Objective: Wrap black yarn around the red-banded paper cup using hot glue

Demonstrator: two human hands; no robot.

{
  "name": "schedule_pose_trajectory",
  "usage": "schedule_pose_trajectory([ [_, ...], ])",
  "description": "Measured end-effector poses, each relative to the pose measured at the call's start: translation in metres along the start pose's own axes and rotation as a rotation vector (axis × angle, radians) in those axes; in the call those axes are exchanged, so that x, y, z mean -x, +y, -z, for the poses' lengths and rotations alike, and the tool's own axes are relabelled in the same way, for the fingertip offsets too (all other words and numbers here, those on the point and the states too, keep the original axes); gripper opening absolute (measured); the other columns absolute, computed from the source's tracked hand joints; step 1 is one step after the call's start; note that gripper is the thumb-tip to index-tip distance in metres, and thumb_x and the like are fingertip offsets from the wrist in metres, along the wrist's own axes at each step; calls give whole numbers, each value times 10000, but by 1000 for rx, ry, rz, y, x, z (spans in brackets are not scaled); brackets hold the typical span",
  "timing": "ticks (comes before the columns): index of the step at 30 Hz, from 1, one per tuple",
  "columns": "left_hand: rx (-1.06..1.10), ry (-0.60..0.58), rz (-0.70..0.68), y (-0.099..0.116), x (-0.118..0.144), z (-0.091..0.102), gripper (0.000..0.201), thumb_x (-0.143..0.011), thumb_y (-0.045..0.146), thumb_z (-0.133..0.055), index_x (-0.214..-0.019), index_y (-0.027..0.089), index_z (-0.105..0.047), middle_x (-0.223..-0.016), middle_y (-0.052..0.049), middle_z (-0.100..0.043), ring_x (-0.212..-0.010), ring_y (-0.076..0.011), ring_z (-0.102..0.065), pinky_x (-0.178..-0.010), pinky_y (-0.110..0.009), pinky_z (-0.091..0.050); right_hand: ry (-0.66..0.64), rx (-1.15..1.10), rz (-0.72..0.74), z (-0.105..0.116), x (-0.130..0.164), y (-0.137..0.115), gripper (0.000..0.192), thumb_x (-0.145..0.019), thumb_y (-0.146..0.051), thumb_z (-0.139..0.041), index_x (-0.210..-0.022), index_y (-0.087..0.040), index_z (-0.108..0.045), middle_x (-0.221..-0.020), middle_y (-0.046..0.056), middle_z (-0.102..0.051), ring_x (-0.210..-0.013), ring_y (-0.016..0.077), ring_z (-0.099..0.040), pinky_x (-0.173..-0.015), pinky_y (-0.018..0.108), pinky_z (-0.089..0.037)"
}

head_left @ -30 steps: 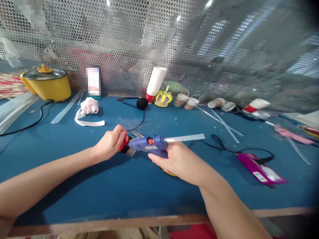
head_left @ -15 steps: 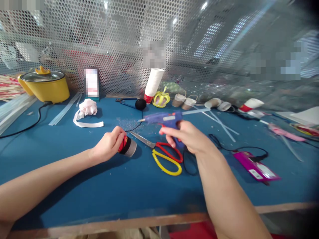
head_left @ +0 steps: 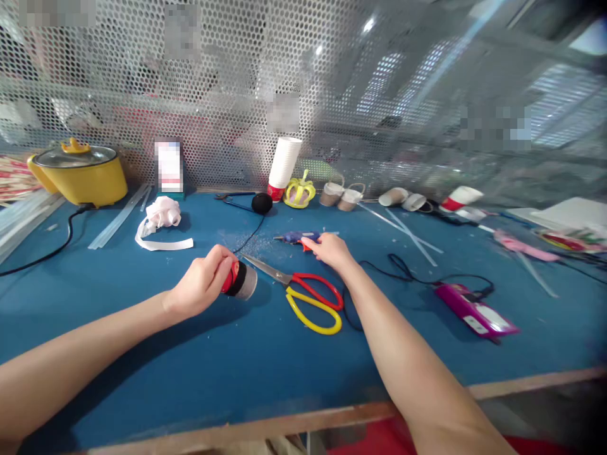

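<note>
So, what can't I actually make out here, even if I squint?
All in the head view:
- Red-and-black cylinder, near end: covered by the left hand.
- Blue glue gun, handle: behind the right hand.
- Phone, screen: blurred into blocks.
- Leftmost clear strips: cut off by the left edge.

Blue tabletop (head_left: 265, 373): lower centre of frame, passable.
Scissors (head_left: 287, 279): mid-frame, between left hand (head_left: 202, 284) and right forearm (head_left: 386, 322), obstructing low crossing.
Black cord (head_left: 410, 275): right of centre, looped, low obstacle before purple box (head_left: 474, 309).
</note>
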State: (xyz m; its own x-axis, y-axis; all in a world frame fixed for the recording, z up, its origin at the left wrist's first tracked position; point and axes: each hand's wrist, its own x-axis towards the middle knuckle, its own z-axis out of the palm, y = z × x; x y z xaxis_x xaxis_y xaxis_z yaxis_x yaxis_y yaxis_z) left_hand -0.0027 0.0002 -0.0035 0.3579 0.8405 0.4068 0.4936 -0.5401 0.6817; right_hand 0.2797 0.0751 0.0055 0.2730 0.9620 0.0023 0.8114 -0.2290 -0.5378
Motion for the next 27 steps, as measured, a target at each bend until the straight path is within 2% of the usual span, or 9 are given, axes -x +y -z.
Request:
schedule_pose_trajectory([
  [3, -2, 5, -58, 0, 2, 1, 198, -897, 257, -302, -901, 160, -475, -685, -11, -584, -559, -96, -511, -553, -228, -427, 30, 38, 82, 1, 14, -18, 320, -774, -407, -554, -762, -105, -660, -932, 185, -650, -954, 279, -579, -795, 345, -413],
  [5, 4, -8, -103, 1, 3, 1, 187, -900, 240, -300, -916, 161, -468, -699, -14, -582, -562, -92, -510, -554, -223, -428, -77, -3, 171, -2, 32, -36, 404, -803, -491, -486, -756, -144, -687, -900, 123, -674, -901, 241, -594, -792, 313, -415],
  [6, 6, -14, -132, 2, 4, 1, 179, -900, 230, -300, -921, 162, -464, -715, -18, -583, -572, -91, -513, -561, -222, -431, -186, -57, 239, -6, 43, -46, 460, -816, -549, -425, -772, -182, -698, -878, 71, -686, -848, 206, -608, -762, 283, -429],
  [8, 4, -21, -196, 3, 5, 1, 157, -897, 209, -307, -927, 165, -455, -729, -18, -576, -575, -86, -511, -559, -214, -428, -529, -324, 366, -16, 63, -66, 523, -809, -604, -387, -869, -185, -694, -915, 57, -685, -860, 200, -598, -774, 292, -426],
  [10, -4, -31, -255, 3, 5, 1, 136, -891, 190, -316, -926, 169, -446, -694, 0, -553, -536, -76, -486, -527, -199, -411, -694, -539, 455, -25, 77, -83, 494, -813, -582, -406, -853, -178, -688, -841, 45, -680, -840, 183, -582, -797, 301, -411],
  [11, -6, -36, -280, 3, 5, 1, 127, -889, 183, -321, -921, 171, -443, -670, 11, -537, -514, -71, -469, -507, -192, -399, -712, -635, 467, -30, 81, -89, 441, -808, -546, -450, -837, -173, -682, -799, 35, -670, -807, 169, -574, -787, 299, -409],
  [16, 30, -51, -304, 3, 5, 0, 124, -884, 173, -325, -919, 170, -444, -672, 20, -528, -512, -63, -459, -497, -179, -382, -551, -952, 366, -38, 81, -100, 151, -699, -309, -635, -686, -159, -626, -722, -1, -619, -674, 103, -521, -699, 258, -400],
  [23, 190, 22, 76, 1, 2, -3, 211, -905, 283, -317, -1017, 168, -455, -565, 56, -470, -484, -78, -430, -481, -192, -353, -339, -1058, 402, -26, 78, -92, 139, -725, -301, -607, -679, -171, -597, -723, -1, -618, -672, 96, -520, -687, 249, -405],
  [27, 273, 2, 185, 1, -1, -4, 210, -899, 312, -335, -1004, 181, -460, -561, 60, -462, -494, -83, -430, -478, -189, -353, -246, -965, 497, -20, 79, -91, 154, -748, -317, -589, -694, -172, -590, -729, 7, -621, -671, 105, -520, -689, 260, -411],
])
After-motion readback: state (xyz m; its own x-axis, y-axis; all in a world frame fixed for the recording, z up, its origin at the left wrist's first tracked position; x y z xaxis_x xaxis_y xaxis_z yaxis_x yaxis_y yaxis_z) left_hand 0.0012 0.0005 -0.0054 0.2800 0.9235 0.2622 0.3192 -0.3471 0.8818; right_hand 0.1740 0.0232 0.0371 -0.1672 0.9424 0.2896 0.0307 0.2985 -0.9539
